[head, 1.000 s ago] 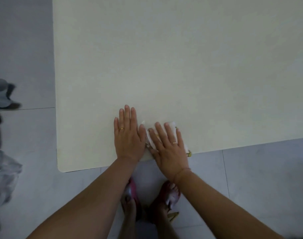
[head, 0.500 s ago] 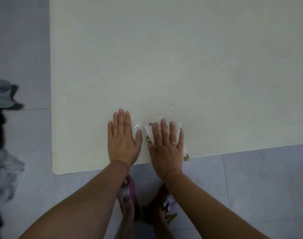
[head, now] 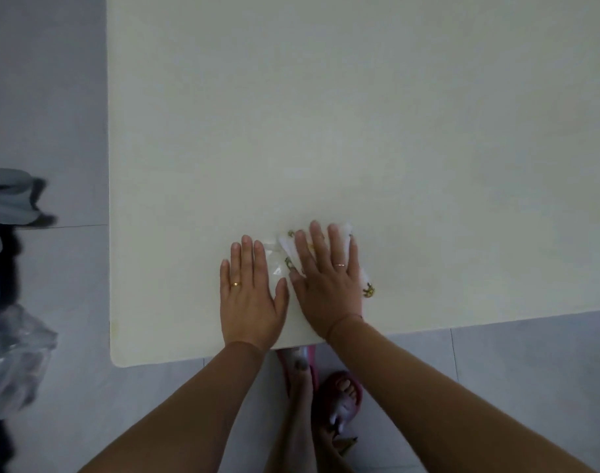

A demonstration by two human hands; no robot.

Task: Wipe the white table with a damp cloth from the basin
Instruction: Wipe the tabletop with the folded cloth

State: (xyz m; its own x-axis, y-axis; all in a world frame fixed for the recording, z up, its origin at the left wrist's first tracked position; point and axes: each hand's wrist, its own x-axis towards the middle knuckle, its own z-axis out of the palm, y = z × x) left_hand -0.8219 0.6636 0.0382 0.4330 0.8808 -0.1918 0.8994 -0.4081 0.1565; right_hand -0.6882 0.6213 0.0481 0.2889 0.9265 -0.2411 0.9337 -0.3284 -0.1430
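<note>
The white table (head: 360,114) fills most of the head view, its near edge and rounded left corner at the bottom. A white cloth (head: 343,232) with small yellow prints lies flat on the table close to the near edge. My right hand (head: 326,278) presses flat on top of it, fingers spread, covering most of it. My left hand (head: 249,295) lies flat on the table right beside it, its thumb side touching the cloth's left edge. The basin is not in view.
Grey tiled floor (head: 46,97) surrounds the table on the left and below. A crumpled clear plastic bag (head: 15,356) and a dark object (head: 5,268) lie on the floor at the left. My feet in red slippers (head: 339,397) stand under the near edge.
Both hands have slid the cloth forward, away from the near edge and slightly right. The right hand's fingers now point more straight ahead.
</note>
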